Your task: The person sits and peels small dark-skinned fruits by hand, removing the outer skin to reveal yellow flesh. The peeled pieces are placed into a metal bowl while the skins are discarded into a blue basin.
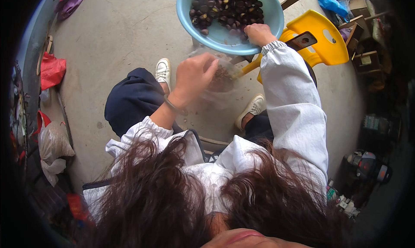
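A light blue plastic basin (182,12) at the top holds a heap of dark brown chestnuts (238,4), some showing yellow flesh. My right hand (259,33) reaches over its near rim, fingertips down at the edge of the heap. Whether those fingers grip a chestnut is hidden. My left hand (196,74), with a bangle (173,105) on the wrist, hangs in front of the basin. Its fingers are bent and slightly blurred, and I cannot tell if they hold anything. Just beside and below it is a clear plastic bag (223,92) with brown shell scraps (222,78) inside.
A yellow plastic chair (337,50) stands right of the basin, with a phone (303,41) by my right forearm. Small scraps lie on the concrete floor (129,30) between my shoes. Wooden boxes (366,61) line the right side; a red bag (52,69) and a filled plastic sack (55,145) are at left.
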`<action>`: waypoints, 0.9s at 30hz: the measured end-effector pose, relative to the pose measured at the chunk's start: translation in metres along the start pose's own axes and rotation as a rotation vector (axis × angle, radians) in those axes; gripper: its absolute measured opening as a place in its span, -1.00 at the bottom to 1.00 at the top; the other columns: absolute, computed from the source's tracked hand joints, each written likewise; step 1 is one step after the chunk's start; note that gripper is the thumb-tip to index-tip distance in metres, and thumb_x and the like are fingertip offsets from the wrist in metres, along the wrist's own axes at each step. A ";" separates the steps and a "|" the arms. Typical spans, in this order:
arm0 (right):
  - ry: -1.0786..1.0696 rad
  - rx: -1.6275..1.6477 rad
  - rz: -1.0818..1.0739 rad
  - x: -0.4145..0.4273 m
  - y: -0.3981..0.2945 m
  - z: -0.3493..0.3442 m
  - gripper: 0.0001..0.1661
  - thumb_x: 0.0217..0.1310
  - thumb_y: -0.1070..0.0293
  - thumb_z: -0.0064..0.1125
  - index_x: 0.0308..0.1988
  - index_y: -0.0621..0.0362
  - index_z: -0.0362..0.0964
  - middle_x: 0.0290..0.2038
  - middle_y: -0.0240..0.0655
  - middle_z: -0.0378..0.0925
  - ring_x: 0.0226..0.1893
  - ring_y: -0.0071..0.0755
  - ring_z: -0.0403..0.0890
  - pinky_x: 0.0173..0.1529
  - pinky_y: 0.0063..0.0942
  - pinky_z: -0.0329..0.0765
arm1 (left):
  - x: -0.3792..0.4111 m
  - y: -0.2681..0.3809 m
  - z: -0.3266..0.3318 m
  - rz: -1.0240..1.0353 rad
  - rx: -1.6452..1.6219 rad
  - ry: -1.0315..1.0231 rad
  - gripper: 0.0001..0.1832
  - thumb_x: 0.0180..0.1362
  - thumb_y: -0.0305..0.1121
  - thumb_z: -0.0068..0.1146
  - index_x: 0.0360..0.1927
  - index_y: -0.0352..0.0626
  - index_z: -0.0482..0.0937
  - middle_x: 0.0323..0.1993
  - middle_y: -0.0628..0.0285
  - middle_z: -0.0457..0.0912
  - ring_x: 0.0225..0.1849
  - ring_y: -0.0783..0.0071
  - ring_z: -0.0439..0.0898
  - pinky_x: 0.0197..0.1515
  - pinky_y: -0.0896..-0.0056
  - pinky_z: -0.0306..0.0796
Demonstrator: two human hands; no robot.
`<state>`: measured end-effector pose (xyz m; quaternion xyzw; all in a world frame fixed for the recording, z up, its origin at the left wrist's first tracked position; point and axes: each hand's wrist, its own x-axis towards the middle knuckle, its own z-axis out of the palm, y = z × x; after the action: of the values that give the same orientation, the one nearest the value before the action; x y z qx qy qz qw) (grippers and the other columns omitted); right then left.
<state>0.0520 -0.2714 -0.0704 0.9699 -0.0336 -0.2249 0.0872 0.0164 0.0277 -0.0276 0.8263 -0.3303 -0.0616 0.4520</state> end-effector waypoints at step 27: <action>0.437 1.620 -0.289 -0.206 -0.103 -0.025 -0.54 0.25 0.52 0.27 0.15 0.18 0.49 -0.37 -0.47 0.57 -0.39 -0.69 0.56 -0.25 -0.67 0.53 | -0.011 0.020 0.001 -0.436 -1.203 -0.540 -0.73 0.31 -0.36 0.20 0.02 -0.23 0.52 -0.22 0.37 0.59 -0.31 0.73 0.55 -0.33 0.76 0.40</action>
<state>-0.1194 -0.1447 0.0213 0.7492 -0.0423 0.0521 -0.6589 -0.0022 0.0258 -0.0142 0.4354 -0.1661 -0.5267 0.7109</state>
